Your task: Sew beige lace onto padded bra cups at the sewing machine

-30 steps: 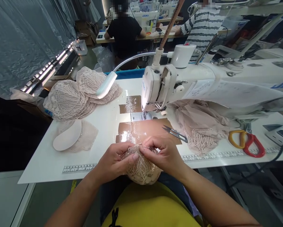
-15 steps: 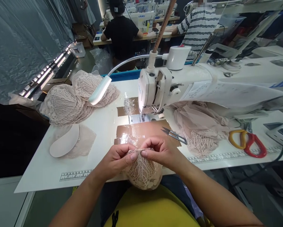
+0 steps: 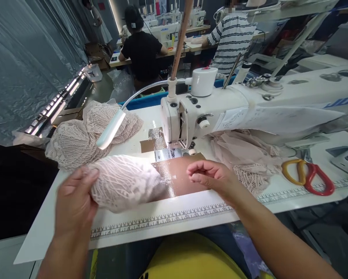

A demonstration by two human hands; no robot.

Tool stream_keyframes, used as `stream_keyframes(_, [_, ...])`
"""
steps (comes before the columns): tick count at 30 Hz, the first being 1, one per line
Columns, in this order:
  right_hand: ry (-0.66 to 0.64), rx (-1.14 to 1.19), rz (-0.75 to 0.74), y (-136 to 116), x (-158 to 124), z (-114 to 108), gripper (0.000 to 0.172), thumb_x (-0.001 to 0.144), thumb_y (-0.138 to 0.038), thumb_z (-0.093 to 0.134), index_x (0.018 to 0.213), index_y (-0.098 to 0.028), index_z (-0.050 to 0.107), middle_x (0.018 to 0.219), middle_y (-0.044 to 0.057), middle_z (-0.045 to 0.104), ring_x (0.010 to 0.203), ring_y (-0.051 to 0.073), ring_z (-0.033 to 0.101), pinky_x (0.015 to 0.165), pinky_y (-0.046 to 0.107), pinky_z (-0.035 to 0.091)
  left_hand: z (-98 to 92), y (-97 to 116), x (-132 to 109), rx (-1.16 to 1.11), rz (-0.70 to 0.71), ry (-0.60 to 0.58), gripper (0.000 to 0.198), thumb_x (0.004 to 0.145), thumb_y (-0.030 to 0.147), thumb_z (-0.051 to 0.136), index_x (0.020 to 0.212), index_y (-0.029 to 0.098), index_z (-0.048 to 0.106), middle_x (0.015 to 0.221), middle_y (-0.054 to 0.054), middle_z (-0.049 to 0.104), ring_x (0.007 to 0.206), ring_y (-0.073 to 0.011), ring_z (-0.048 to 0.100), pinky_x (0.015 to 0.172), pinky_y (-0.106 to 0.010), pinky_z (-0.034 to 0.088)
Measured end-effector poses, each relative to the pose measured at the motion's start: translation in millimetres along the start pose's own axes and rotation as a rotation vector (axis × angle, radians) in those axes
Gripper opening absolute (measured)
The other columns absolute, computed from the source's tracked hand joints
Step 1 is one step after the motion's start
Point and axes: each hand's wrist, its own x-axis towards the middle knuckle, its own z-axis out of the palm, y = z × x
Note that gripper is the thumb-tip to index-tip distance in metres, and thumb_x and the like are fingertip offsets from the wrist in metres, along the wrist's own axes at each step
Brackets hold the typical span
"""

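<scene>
My left hand (image 3: 75, 197) is closed on one edge of a lace-covered bra cup (image 3: 124, 182), pinched between thumb and fingers. The cup is held out over the left part of the sewing table, pale and domed, brightly lit and slightly blurred. My right hand (image 3: 210, 176) holds nothing visible; its fingers are loosely curled, with the thumb a little apart from them. It hovers over the brown taped patch (image 3: 176, 178) in front of the sewing machine (image 3: 176, 120). Whatever lies beneath this hand is hidden.
A pile of lace cups (image 3: 75, 139) lies at the back left, under the lamp (image 3: 111, 130). Sheer lace fabric (image 3: 246, 151) lies right of the needle, beside scissors (image 3: 319, 178) with yellow and red handles. A printed ruler (image 3: 162, 221) runs along the front edge. Other people sit beyond.
My left hand has carried the lace cup from my lap up and left over the table. My right hand has let go of it and moved slightly right and up.
</scene>
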Motion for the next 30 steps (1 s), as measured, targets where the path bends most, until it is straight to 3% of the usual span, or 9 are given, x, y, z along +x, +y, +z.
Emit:
stream_keyframes(2, [0.037,-0.136,-0.060,-6,-1,-9,0.019,0.077,-0.033,0.068,0.090,-0.019,0.068,0.088,0.004,0.068,0.078,0.016,0.062,0.072,0.029,0.050,6.3,5,12,0.301,0.282,0.028,0.011,0.072,0.027,0.070,0.077,0.018,0.066,0.062,0.003,0.057,0.060,-0.0136,0.052,0.059,-0.024,0.043])
stream_keyframes(6, [-0.025,-0.521,-0.142,-24,9,-7,0.016,0.083,-0.022,0.055,0.090,-0.022,0.070,0.093,0.003,0.070,0.081,0.018,0.062,0.069,0.028,0.047,67.6,-20,9,0.937,0.746,-0.451,0.017,0.083,0.023,0.054,0.071,0.017,0.063,0.070,-0.006,0.061,0.069,-0.0189,0.054,0.065,-0.028,0.042])
stream_keyframes(8, [-0.081,-0.703,-0.184,-28,19,-2,0.023,0.084,-0.015,0.050,0.090,-0.023,0.070,0.092,0.002,0.071,0.081,0.018,0.062,0.069,0.028,0.045,102.3,-41,-2,1.128,0.803,-0.612,0.022,0.084,0.018,0.048,0.066,0.016,0.059,0.063,-0.008,0.057,0.067,-0.0221,0.053,0.060,-0.030,0.040])
stream_keyframes(11, [-0.125,-0.927,-0.235,-23,33,3,0.027,0.084,-0.009,0.045,0.085,-0.022,0.069,0.086,0.002,0.069,0.081,0.018,0.059,0.070,0.027,0.042,131.6,-67,-21,1.180,0.820,-0.687,0.022,0.080,0.011,0.043,0.067,0.014,0.060,0.060,-0.010,0.054,0.065,-0.0248,0.052,0.056,-0.033,0.037])
stream_keyframes(14, [-0.178,-1.111,-0.250,-7,40,7,0.026,0.084,-0.007,0.043,0.083,-0.018,0.066,0.087,0.004,0.066,0.079,0.016,0.057,0.069,0.025,0.040,133.8,-72,-35,1.226,0.828,-0.739,0.017,0.078,0.013,0.047,0.071,0.012,0.063,0.064,-0.014,0.055,0.067,-0.0272,0.052,0.056,-0.035,0.036])
stream_keyframes(17, [-0.226,-1.326,-0.256,9,40,13,0.023,0.083,-0.006,0.045,0.087,-0.015,0.065,0.094,0.008,0.062,0.084,0.018,0.056,0.069,0.027,0.040,124.7,-53,-37,1.264,0.790,-0.791,0.021,0.083,0.019,0.047,0.076,0.011,0.064,0.069,-0.017,0.058,0.071,-0.0298,0.053,0.057,-0.036,0.037])
stream_keyframes(22, [-0.214,-1.540,-0.280,19,36,19,0.024,0.085,-0.007,0.048,0.100,-0.015,0.065,0.103,0.011,0.061,0.095,0.023,0.054,0.072,0.030,0.043,107.1,-5,-13,1.004,0.503,-1.223,0.036,0.095,0.031,0.037,0.074,0.018,0.063,0.067,-0.006,0.061,0.066,-0.0191,0.055,0.061,-0.029,0.041])
stream_keyframes(25, [-0.156,-1.596,-0.278,19,35,20,0.028,0.093,-0.010,0.041,0.106,-0.016,0.065,0.104,0.012,0.062,0.095,0.024,0.055,0.073,0.031,0.045,104.3,-9,3,0.899,0.477,-1.098,0.033,0.096,0.030,0.038,0.087,0.019,0.067,0.083,-0.005,0.067,0.074,-0.0179,0.059,0.066,-0.028,0.044])
stream_keyframes(30, [-0.095,-1.611,-0.251,21,39,22,0.031,0.095,-0.014,0.040,0.115,-0.017,0.063,0.109,0.012,0.063,0.091,0.024,0.056,0.072,0.034,0.047,112.3,-53,12,0.851,0.748,-0.947,0.030,0.093,0.026,0.045,0.109,0.018,0.068,0.121,-0.013,0.065,0.089,-0.0247,0.060,0.076,-0.036,0.048])
